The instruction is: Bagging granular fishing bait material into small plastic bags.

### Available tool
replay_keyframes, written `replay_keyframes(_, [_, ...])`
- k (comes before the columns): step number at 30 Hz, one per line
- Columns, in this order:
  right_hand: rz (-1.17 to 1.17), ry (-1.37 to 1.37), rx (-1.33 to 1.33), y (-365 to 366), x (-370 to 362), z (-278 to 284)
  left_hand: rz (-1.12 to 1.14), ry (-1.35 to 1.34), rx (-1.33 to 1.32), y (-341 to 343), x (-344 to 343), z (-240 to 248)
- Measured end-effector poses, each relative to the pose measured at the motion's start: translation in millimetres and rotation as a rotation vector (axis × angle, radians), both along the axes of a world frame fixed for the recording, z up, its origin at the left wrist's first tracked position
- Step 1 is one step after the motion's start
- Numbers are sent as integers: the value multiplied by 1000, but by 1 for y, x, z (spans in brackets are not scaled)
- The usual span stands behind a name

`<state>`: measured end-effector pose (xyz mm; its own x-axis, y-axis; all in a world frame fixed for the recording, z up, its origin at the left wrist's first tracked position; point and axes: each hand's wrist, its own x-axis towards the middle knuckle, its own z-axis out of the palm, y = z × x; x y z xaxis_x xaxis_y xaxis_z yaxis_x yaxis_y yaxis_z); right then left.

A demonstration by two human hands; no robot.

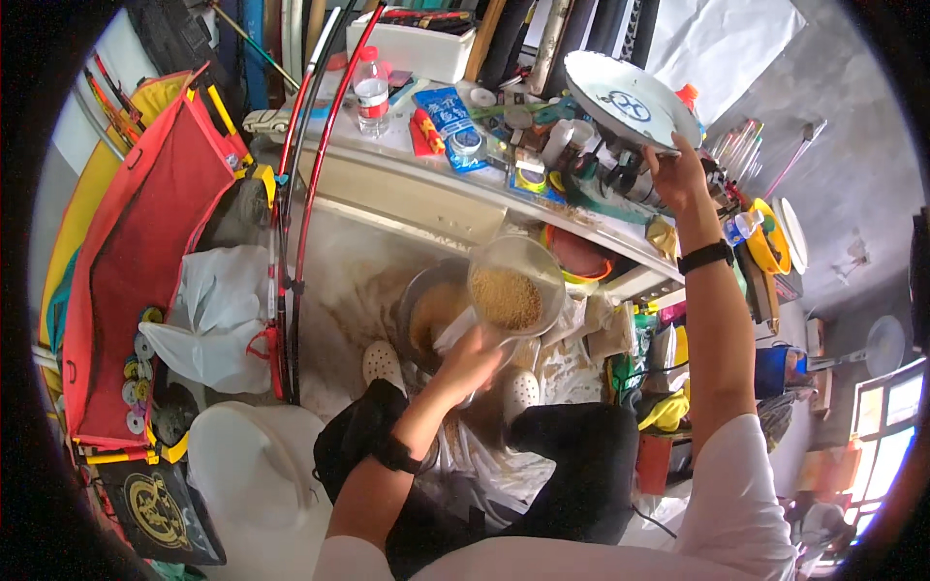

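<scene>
My left hand [470, 361] is closed on the near side of a clear plastic bowl [544, 263], which is partly filled with small tan grains [506, 297]. Under and to the left of it, a dark grey bucket [405, 312] stands on the floor between my feet, with more tan material inside. Up on the right, my right hand [681, 177] grips the near edge of a white enamel dish [591, 76] with a dark rim and a blue mark. The dish is raised and tilted over the cluttered counter.
A counter [455, 179] ahead carries a water bottle [372, 92], a blue packet [448, 121] and small tools. Red and black rods [308, 194] lean at its left end. Left stand a red fabric bag [136, 242] and white tub [247, 465]; bags crowd the right.
</scene>
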<state>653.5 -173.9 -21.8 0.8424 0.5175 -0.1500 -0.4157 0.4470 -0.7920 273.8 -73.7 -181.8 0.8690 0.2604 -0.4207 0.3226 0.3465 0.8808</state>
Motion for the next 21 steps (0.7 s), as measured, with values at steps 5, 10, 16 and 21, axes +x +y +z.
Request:
replay_keyframes(5, [103,-336,-306,0,-16,3,-30,25,6,-1,2,-1])
replay_keyframes(10, [24,-4,-93,-26,-43,16,-34,-3,-16,-6,3,-12])
replay_keyframes(16, [310,85,-506,-121,-219,-111,-55,16,-25,-24,10,-36])
replay_keyframes(21, [540,438,-484,-95,-302,-133,67,-161,-80,-52,12,-15])
